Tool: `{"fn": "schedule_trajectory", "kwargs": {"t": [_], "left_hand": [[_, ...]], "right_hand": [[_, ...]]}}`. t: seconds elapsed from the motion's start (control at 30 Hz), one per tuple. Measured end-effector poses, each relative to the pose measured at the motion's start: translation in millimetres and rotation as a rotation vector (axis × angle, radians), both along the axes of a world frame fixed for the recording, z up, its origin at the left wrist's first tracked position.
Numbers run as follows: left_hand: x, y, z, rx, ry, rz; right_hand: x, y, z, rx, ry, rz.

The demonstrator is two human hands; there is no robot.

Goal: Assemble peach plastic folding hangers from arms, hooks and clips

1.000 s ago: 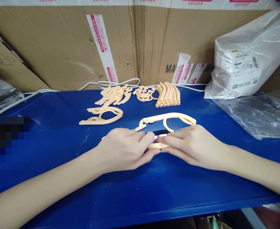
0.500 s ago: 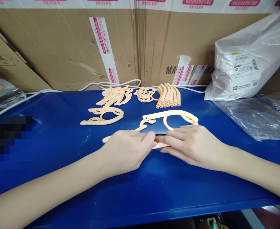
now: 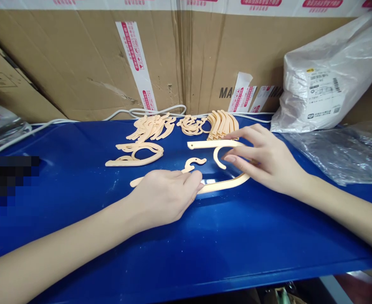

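Note:
A beige folding hanger [image 3: 226, 184] lies spread on the blue table, its curved hook and upper arm toward the back. My left hand [image 3: 165, 196] is closed on its lower arm, thumb and fingers pinching it; part of that arm is covered. Over the hinge end hovers my right hand [image 3: 262, 158], fingers apart, around the upper arm and hook; whether the fingertips touch them I cannot tell. A small hook-shaped piece [image 3: 196, 161] shows just beyond my left fingers. Farther left sits a folded hanger [image 3: 141, 161].
Along the back are piles of loose curved arms [image 3: 154, 126], hooks [image 3: 192, 125] and neatly lined-up arms [image 3: 225, 122]. A white cable [image 3: 116, 115] runs before the cardboard boxes [image 3: 87, 55]. At right stand a white plastic parcel [image 3: 323, 76] and clear plastic film [image 3: 338, 156].
My right hand has left the lower arm, moving up and right, and its fingers have spread. My left hand keeps its grip and has barely shifted.

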State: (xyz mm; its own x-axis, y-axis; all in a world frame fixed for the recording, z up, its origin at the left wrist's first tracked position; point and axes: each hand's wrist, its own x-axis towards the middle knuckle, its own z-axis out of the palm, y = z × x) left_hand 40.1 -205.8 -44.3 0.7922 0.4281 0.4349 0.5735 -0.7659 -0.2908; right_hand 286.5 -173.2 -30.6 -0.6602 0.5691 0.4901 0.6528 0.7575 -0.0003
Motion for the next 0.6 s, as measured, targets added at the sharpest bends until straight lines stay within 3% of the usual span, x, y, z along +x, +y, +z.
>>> {"fn": "schedule_trajectory", "kwargs": {"t": [0.1,0.23,0.4,0.6], "left_hand": [[-2.1,3.1,-0.3,0.034,0.019,-0.001],[-7.4,12.1,-2.1,0.033,0.037,-0.106],[-11.2,21.5,-1.8,0.017,0.038,-0.187],[-9.9,18.5,0.2,-0.039,0.056,-0.168]], "right_hand": [[0.4,4.1,-5.4,-0.099,-0.055,0.013],[-1.2,3.0,-8.6,-0.177,-0.061,0.026],[-0.4,4.1,-10.7,-0.215,-0.058,-0.045],[1.3,8.0,-12.7,-0.190,-0.054,-0.094]]}}
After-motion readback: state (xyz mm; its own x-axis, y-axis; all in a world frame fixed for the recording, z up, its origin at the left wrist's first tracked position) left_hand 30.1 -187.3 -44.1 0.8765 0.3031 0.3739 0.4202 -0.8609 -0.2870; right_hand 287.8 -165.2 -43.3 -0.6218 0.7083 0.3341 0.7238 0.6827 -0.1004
